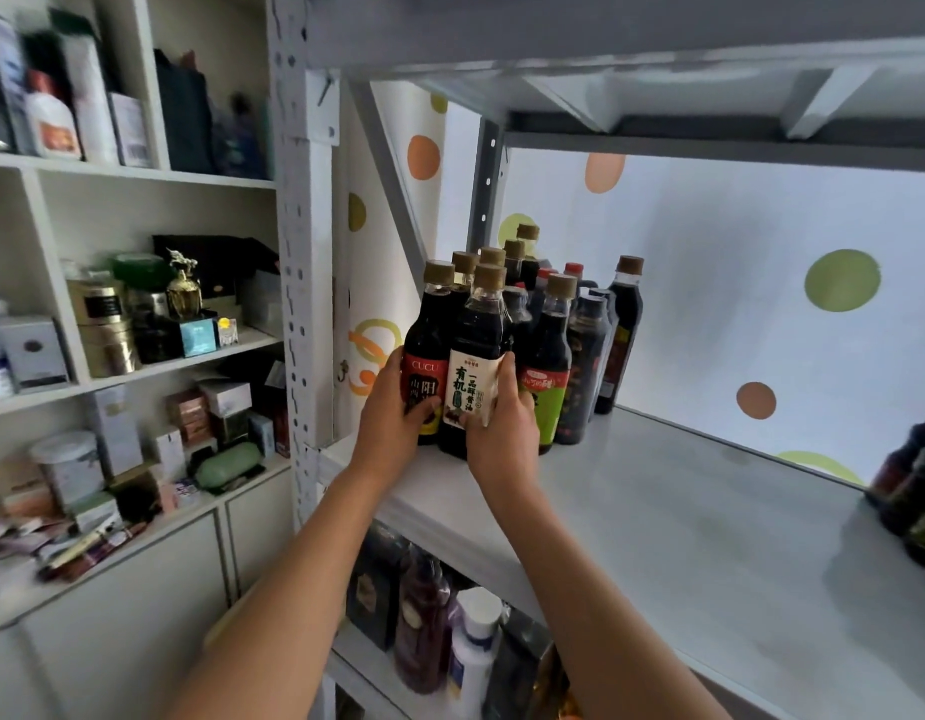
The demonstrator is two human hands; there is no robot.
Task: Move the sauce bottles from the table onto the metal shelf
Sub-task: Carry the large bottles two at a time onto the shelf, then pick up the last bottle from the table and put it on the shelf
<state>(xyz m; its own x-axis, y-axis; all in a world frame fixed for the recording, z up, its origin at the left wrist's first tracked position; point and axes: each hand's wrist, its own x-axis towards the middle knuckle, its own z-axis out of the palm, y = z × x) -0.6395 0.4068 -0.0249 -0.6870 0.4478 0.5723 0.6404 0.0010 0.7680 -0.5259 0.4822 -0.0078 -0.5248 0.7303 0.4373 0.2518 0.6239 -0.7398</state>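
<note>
Two sauce bottles (452, 376), one gripped by each hand (left (392, 415), right (502, 433)), stood near the metal shelf (683, 511) edge, where a careless release might topple them off.

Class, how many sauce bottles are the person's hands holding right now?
2. The left hand grips the red-label bottle; the right hand grips the white-label bottle beside it, both at the metal shelf's front left. No other held bottle shows.

My glossy clear-plastic bottle of dark sauce (473, 356) wears a smooth paper label; the pale grey metal shelf (683, 511) looks matt.
</note>
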